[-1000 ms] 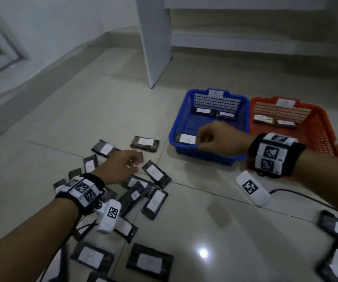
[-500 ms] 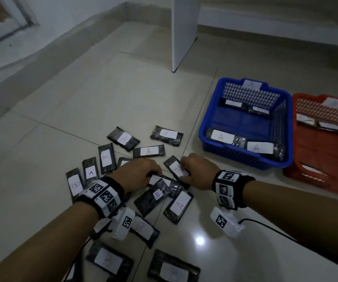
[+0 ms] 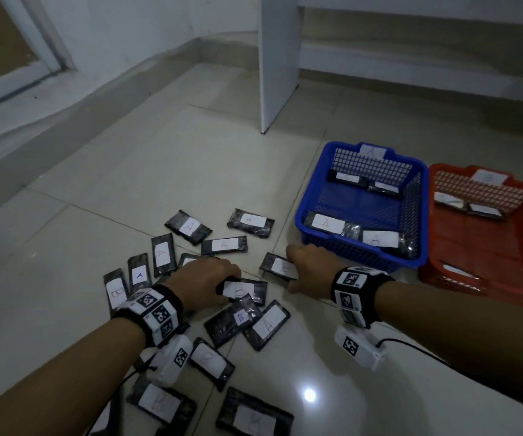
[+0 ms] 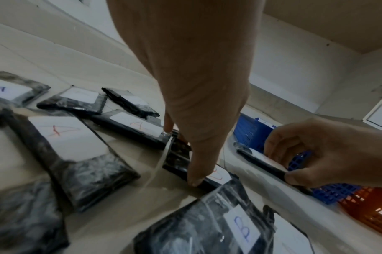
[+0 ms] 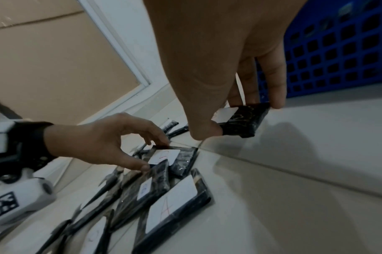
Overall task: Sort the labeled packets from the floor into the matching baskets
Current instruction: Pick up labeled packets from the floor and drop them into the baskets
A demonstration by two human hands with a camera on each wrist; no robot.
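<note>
Both hands mid-frame on the floor pile: left hand [image 3: 205, 278] pinches a B-labeled packet [image 3: 243, 289], right hand [image 3: 309, 272] pinches a packet [image 3: 277, 266] with unreadable label beside the blue basket [image 3: 361, 256]; risk: missorting, or slick wrap slipping from fingers.

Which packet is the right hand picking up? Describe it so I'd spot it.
Find the blue basket. By its near left corner a black packet lies apart from the pile, the only one pinched by the right hand; its label is unreadable.
</note>
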